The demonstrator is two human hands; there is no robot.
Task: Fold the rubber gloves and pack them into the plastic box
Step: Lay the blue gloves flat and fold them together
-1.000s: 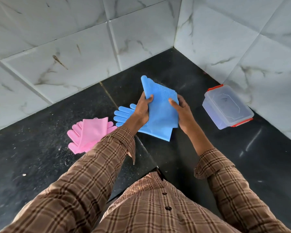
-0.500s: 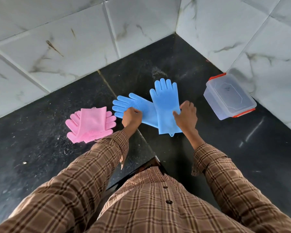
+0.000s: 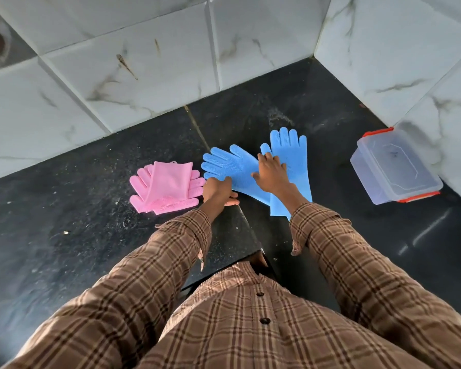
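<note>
Two blue rubber gloves lie flat on the black counter. The right blue glove point(image 3: 293, 161) points away from me and overlaps the cuff of the left blue glove point(image 3: 230, 165), which points up and left. My right hand point(image 3: 270, 173) rests flat, fingers spread, where the two overlap. My left hand point(image 3: 218, 191) presses on the counter at the lower edge of the left glove, fingers loosely curled, gripping nothing that I can see. The folded pink gloves point(image 3: 167, 187) lie to the left. The closed clear plastic box point(image 3: 394, 169) with red clips stands at the right.
White marble-pattern wall tiles point(image 3: 144, 62) close off the counter at the back and right, meeting in a corner. The counter's front edge point(image 3: 250, 235) has an inner corner just below my hands. My brown checked sleeves fill the foreground.
The lifted blue glove came down flat over the other one, fingers pointing away. My right hand slid up from its cuff onto the overlap; my left hand moved slightly left.
</note>
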